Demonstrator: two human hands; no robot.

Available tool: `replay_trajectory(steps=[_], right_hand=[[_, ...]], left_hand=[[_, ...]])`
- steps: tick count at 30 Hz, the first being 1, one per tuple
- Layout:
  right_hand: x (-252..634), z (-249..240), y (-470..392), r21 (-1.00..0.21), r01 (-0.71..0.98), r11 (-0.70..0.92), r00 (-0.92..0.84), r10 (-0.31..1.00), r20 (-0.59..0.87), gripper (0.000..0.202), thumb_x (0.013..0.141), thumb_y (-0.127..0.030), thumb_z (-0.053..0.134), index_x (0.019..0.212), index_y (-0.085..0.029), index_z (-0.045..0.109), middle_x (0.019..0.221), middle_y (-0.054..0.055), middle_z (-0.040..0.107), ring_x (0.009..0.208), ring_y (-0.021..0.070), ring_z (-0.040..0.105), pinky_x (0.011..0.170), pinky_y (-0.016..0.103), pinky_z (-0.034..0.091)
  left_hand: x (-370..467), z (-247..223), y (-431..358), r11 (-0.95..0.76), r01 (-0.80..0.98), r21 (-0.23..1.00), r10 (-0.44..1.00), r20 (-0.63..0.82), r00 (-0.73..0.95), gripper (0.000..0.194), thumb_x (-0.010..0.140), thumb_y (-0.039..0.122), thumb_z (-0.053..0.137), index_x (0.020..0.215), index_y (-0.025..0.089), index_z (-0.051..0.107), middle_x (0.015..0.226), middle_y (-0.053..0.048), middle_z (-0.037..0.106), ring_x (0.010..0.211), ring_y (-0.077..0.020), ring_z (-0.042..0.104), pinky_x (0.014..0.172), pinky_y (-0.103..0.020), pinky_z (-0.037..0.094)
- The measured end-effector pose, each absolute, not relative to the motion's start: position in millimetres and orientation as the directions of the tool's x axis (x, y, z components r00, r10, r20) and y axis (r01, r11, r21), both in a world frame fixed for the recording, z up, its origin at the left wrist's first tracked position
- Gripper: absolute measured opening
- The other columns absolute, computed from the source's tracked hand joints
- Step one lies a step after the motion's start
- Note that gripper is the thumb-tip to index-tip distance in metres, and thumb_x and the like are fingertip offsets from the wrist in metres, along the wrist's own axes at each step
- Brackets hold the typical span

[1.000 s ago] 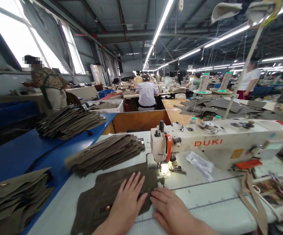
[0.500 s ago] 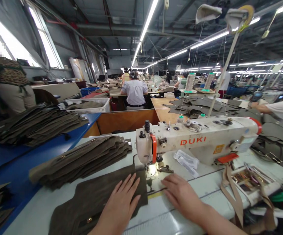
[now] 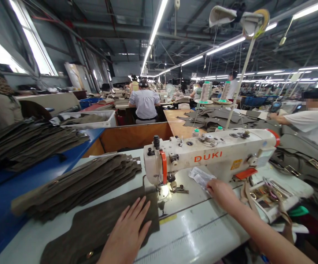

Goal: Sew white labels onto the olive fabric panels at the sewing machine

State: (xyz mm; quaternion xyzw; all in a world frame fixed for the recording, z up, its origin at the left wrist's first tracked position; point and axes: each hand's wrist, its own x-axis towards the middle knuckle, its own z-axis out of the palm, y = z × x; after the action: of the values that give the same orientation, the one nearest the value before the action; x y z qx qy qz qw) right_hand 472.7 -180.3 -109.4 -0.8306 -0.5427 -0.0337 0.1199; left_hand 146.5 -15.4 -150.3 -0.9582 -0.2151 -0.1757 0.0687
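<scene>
The left hand is lying flat, fingers slightly spread, on the dark olive fabric panel, whose gold-coloured stud is showing just left of the wrist. The right hand is holding its fingers bent, touching the near end of the translucent white strips; whether it is pinching them, I cannot tell. The DUKI sewing machine is standing beyond both hands, and stacked olive fabric pieces are lying beyond and left of the left hand.
</scene>
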Motion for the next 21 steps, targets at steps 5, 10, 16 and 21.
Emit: replay_trajectory(steps=[5,10,16,21], right_hand=[[473.3,-111.4,-180.5,-0.183,0.909,-0.376,0.410,0.887,0.214,0.022,0.085,-0.012,0.042,0.075,-0.021,0.060,0.082,0.008,0.068,0.077,0.0215,0.064,0.068,0.030,0.046],[473.8,-95.1,-187.6,-0.267,0.901,-0.341,0.403,0.886,0.228,0.018,0.089,-0.016,0.042,0.080,-0.019,0.057,0.083,0.007,0.066,0.080,0.0214,0.064,0.072,0.031,0.046],[439.4,-77.5,-188.9,-0.433,0.891,-0.140,0.255,0.941,0.221,0.017,0.090,-0.018,0.042,0.079,-0.020,0.055,0.076,0.003,0.061,0.071,0.0186,0.059,0.065,0.028,0.045],[363.8,-69.3,-172.5,-0.583,0.804,0.119,-0.028,0.986,0.163,0.015,0.089,-0.012,0.047,0.082,-0.019,0.058,0.083,0.003,0.061,0.078,0.0167,0.058,0.070,0.026,0.045]], left_hand=[[147.1,-152.7,-15.0,-0.899,0.432,-0.065,0.378,0.381,0.844,0.049,0.094,0.040,0.042,0.140,0.024,0.047,0.143,-0.005,0.050,0.127,-0.0257,0.051,0.101,-0.043,0.043],[146.7,-154.1,-11.9,-0.901,0.430,-0.058,0.368,0.423,0.828,0.047,0.094,0.040,0.043,0.136,0.022,0.051,0.140,-0.007,0.053,0.125,-0.0265,0.052,0.099,-0.044,0.045],[149.1,-126.4,-34.0,-0.928,0.346,-0.140,0.218,0.549,0.807,0.043,0.096,0.024,0.040,0.139,0.018,0.046,0.138,-0.010,0.055,0.127,-0.0230,0.050,0.107,-0.041,0.038],[162.9,-107.9,-67.0,-0.967,0.191,-0.171,0.058,0.579,0.814,0.042,0.096,0.011,0.037,0.137,0.017,0.045,0.129,-0.008,0.062,0.126,-0.0194,0.052,0.110,-0.039,0.035]])
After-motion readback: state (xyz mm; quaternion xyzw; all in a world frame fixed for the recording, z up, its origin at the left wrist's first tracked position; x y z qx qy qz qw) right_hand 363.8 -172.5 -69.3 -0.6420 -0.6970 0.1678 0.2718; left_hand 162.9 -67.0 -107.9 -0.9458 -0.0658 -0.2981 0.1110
